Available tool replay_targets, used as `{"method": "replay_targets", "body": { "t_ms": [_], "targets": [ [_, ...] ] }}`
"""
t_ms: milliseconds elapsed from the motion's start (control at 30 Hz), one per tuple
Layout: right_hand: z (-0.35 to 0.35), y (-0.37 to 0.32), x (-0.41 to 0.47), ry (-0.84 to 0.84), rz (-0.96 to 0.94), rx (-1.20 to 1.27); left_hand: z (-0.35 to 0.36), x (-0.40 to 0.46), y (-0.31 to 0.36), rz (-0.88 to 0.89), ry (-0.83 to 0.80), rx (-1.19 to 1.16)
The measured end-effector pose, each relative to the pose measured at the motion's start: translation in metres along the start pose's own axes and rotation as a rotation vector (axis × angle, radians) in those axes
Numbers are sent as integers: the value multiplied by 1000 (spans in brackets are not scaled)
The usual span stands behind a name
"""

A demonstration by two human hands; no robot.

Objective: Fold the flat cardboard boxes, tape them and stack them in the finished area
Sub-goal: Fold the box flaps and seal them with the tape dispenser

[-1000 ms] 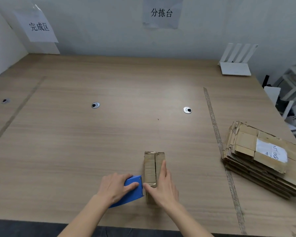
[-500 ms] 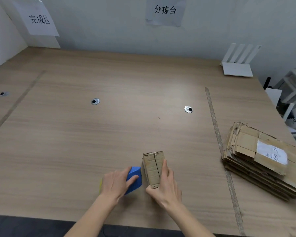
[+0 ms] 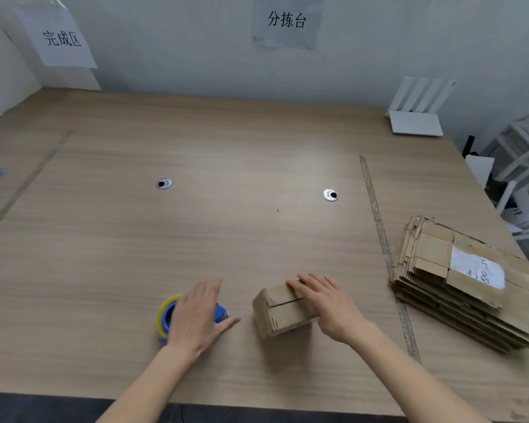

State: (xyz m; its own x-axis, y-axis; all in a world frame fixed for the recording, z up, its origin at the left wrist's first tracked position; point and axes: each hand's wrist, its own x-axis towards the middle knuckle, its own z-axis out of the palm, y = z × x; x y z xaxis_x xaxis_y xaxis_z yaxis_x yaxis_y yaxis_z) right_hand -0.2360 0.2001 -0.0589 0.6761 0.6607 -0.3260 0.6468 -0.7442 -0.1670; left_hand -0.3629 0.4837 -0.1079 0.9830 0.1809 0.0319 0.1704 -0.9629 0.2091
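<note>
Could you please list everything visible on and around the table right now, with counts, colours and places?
Small folded brown cardboard box: one, near centre of table.
Blue tape dispenser with yellow roll: one, left of the box.
Stack of flat brown cardboard boxes: one stack, right side, white label on top.
Light wooden table: one, with three round metal grommets and two tape strips.
White paper wall signs: two, back wall, left and centre.
White router with antennas: one, far right corner.
Left hand: fingers straight, over the dispenser.
Right hand: fingers straight, resting on the box.

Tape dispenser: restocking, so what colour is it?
Blue tape dispenser, yellow roll rim, seen in the head view.
</note>
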Motion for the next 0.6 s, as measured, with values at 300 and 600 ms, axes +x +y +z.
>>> {"method": "replay_targets", "body": {
  "t_ms": [300,600],
  "targets": [
    [51,-8,-38,209,267,613,6,18,82,196,-301,-521],
    [66,-21,-19,175,193,1036,17,12,93,14,-331,-639]
  ]
}}
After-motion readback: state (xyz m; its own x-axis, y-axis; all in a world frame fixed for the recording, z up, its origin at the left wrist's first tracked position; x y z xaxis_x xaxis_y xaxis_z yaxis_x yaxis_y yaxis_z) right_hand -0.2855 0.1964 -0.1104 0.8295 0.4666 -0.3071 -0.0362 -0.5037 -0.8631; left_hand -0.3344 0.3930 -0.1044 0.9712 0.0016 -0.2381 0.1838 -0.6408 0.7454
